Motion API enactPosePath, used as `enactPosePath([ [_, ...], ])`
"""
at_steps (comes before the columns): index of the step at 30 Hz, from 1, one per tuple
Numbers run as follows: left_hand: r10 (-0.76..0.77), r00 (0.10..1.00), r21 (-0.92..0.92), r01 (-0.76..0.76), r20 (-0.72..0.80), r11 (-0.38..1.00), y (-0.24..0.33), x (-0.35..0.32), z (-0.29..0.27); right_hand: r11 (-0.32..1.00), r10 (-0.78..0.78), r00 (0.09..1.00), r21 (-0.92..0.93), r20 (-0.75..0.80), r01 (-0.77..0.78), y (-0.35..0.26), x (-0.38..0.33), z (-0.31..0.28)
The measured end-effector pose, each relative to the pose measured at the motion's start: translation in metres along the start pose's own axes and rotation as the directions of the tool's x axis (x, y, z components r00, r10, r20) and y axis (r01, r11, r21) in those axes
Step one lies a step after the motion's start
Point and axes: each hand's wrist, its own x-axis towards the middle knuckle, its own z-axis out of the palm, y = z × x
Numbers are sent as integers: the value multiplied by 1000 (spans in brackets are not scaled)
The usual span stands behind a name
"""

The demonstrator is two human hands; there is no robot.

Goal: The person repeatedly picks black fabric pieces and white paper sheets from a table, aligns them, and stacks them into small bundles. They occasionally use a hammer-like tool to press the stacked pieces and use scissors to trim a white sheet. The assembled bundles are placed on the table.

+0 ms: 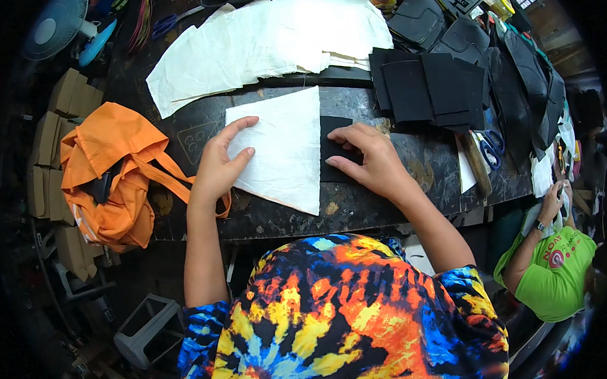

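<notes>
A white cloth piece (278, 144) with slanting edges lies flat on the dark worktable (275, 229) in front of me. My left hand (227, 156) is at its left edge, thumb and forefinger spread over the cloth. Just right of the cloth lies a flat black piece (335, 170), partly covered by it. Above that black piece is my right hand (369, 158), fingers bent and the thumb apart, with nothing visible between them. Whether the right fingertips touch the black piece, I cannot tell.
Overlapping white cloth pieces (255, 45) fan across the back. Stacked black pieces (423, 90) sit at right, near blue-handled scissors (491, 150) and black pouches (525, 84). An orange bag (114, 174) lies left. A person in green (557, 268) works at far right.
</notes>
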Motion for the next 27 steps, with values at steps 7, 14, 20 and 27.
enactPosePath([
  [7,191,963,412,-98,-191,906,21,-5,6,997,-30,998,-66,-49,27,-2,-8,4],
  [14,395,900,462,-276,-183,843,41,-11,35,901,140,812,-268,-567,-342,40,-7,-120],
  [20,355,934,304,-327,-40,895,24,-5,75,638,-34,844,-662,-535,-393,65,0,-141],
  [27,377,923,315,-336,-81,888,18,-11,82,969,47,796,-165,-603,-182,76,3,-157],
])
